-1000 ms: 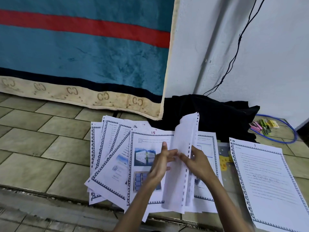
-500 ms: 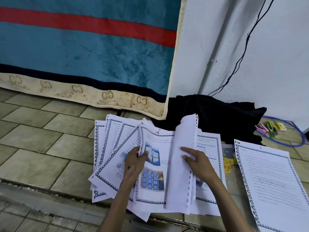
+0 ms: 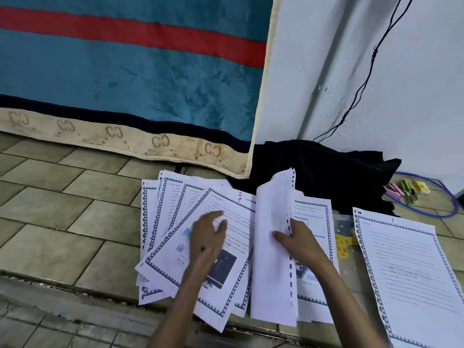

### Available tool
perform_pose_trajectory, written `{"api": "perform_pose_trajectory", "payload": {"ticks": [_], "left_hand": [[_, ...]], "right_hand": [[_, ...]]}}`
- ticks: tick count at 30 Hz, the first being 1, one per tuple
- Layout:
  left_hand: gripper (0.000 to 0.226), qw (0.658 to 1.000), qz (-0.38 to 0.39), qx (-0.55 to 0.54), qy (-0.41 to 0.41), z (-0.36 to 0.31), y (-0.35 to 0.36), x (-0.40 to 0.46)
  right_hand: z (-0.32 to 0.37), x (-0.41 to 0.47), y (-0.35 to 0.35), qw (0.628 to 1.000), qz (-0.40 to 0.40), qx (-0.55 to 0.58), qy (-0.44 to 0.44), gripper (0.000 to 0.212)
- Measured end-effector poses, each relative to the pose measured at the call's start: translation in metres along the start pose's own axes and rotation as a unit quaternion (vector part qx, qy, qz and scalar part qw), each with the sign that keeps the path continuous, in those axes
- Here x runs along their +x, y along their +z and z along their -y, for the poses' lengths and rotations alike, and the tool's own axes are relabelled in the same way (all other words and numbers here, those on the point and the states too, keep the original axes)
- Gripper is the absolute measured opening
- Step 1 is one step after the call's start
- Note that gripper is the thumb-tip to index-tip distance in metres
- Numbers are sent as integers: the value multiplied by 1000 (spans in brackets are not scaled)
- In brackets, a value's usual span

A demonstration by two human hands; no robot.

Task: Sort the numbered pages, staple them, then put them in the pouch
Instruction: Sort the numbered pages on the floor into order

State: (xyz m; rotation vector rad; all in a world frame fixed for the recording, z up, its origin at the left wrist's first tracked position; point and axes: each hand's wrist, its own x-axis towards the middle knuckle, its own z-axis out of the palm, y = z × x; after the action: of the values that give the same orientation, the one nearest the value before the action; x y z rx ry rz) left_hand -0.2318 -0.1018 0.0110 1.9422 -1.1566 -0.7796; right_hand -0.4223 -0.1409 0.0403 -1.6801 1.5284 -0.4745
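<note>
Hands at lower centre: the left hand (image 3: pixel 209 234) lies flat, fingers loose, on a fanned pile of blue-bordered white printed pages (image 3: pixel 175 222) on the tiled floor (image 3: pixel 62 209); the right hand (image 3: pixel 298 238) grips upturned white sheets (image 3: pixel 272 247). Page marked 1 (image 3: pixel 406 280) lies at right.
</note>
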Motion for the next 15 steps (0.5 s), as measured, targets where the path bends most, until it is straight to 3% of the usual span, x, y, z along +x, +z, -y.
{"api": "perform_pose_trajectory", "payload": {"ticks": [2,7,10,13,15], "left_hand": [[46,990,-55,120,-40,21,-18,14],[63,969,-10,219,-116,39,-36,27],[49,973,-24,200,-116,46,-38,31],[22,987,-40,116,-102,43,-41,35],[18,993,-39,51,-101,40,-43,40]], "right_hand": [[-2,1,-3,1000,-8,1,2,20],[-1,5,-7,1000,-19,-15,2,23],[2,7,-10,999,-28,-23,10,25],[5,9,-14,999,-32,-29,19,19],[9,10,-15,999,-29,-19,24,17]]}}
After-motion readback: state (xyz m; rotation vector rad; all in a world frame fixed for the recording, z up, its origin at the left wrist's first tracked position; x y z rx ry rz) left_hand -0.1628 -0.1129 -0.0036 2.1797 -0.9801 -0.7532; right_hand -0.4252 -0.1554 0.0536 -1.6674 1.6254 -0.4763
